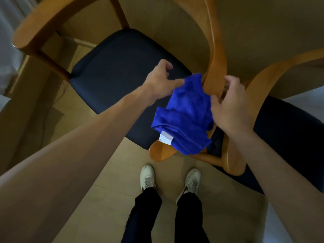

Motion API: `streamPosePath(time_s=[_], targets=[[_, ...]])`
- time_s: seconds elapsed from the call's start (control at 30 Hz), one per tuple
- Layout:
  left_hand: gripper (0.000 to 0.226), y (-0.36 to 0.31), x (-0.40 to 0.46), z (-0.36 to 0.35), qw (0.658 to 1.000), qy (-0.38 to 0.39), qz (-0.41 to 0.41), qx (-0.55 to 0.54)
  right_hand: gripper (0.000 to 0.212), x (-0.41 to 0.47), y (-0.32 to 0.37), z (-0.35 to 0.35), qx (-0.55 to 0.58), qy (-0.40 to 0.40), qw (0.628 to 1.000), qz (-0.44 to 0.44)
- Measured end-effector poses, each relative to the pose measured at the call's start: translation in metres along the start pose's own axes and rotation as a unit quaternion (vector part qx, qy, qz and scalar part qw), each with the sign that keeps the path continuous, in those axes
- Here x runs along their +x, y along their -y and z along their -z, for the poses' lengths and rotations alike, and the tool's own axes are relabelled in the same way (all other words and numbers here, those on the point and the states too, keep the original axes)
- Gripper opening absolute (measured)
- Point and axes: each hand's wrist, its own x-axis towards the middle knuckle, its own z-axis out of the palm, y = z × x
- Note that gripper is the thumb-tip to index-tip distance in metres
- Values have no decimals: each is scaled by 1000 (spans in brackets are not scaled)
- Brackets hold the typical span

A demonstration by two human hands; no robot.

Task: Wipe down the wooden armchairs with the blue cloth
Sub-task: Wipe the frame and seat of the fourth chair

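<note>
I stand at the corner where two wooden armchairs meet, and the blue cloth (184,116) lies bunched over the near end of the armrest (213,81) of the left armchair (43,25), draped along the rail so that its lower edge, with a small white label (166,137) showing, hangs over the rail's rounded front tip, just past the front right corner of the dark seat cushion (119,76). I judge it sits there because the rail is what I mean to wipe, and the cloth must be gathered into a pad before it will rub well. My left hand (160,79) reaches over the seat's right edge with fingers spread and loosely bent, one fingertip touching the cloth's upper left edge; it grips nothing that I can see. My right hand (229,109) comes in from the other side, fingers relaxed and apart, the thumb touching the cloth's right edge, not closed round it. The right armchair (280,71) stands touching or just beside the first; I cannot tell which. Nothing here serves as a container. My shoes (147,176) stand on the pale floor (112,172) before the chairs.
</note>
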Motion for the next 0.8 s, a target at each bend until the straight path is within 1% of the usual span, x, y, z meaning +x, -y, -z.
streamPosePath(time_s=[0.03, 0.07, 0.1, 0.13, 0.17, 0.2, 0.23, 0.27, 0.33, 0.4, 0.43, 0.5, 0.53, 0.57, 0.6, 0.63, 0.7, 0.73, 0.77, 0.8], targets=[[58, 4, -1, 1, 998, 2, -3, 67, 56, 3, 0, 2, -27, -25, 999, 18], [60, 10, -5, 0, 993, 1, -5, 118, 52, 4, 0, 3, -37, -42, 996, 64], [61, 16, -13, -3, 989, 10, -1, 145, 48, 4, 2, 2, -32, -40, 991, 121], [62, 23, -23, -9, 988, 35, 7, 151, 42, 3, 3, -1, -28, -16, 983, 180], [62, 31, -35, -17, 985, 63, 9, 161, 37, 2, 2, -5, -29, 25, 973, 227], [62, 39, -47, -27, 980, 83, -5, 182, 31, 2, -1, -9, -35, 72, 964, 254], [63, 48, -60, -36, 974, 89, -30, 207, 28, 2, -3, -13, -44, 107, 958, 261], [67, 57, -72, -42, 972, 79, -59, 216, 25, 2, -5, -15, -50, 123, 957, 259], [83, 69, -91, -43, 979, 46, -87, 178, 21, -2, -7, -15, -43, 111, 959, 257], [97, 79, -102, -32, 989, 46, -77, 114, 20, -16, -9, -12, -12, 116, 953, 281], [97, 83, -105, -24, 991, 62, -65, 98, 24, -27, -12, -10, -2, 141, 946, 291], [90, 88, -108, -12, 993, 98, -28, 55, 40, -47, -18, -8, -30, 197, 934, 298], [85, 88, -108, -6, 994, 108, -12, 14, 44, -54, -22, -8, -53, 209, 931, 295], [80, 86, -107, -1, 994, 108, -1, -22, 43, -58, -25, -8, -64, 204, 933, 291], [75, 83, -105, 4, 994, 103, 6, -38, 37, -59, -27, -7, -59, 189, 938, 285], [70, 80, -101, 8, 995, 91, 3, -27, 29, -57, -28, -7, -42, 174, 943, 280], [58, 68, -91, 17, 999, 40, -20, 16, 16, -48, -26, -4, 10, 168, 954, 250], [52, 61, -85, 22, 1000, 13, -27, 5, 12, -42, -25, -1, 36, 168, 961, 218], [49, 54, -78, 26, 999, 1, -31, -33, 10, -34, -25, 3, 54, 160, 968, 183], [48, 47, -71, 29, 996, 12, -30, -84, 10, -26, -26, 7, 59, 143, 977, 149]])
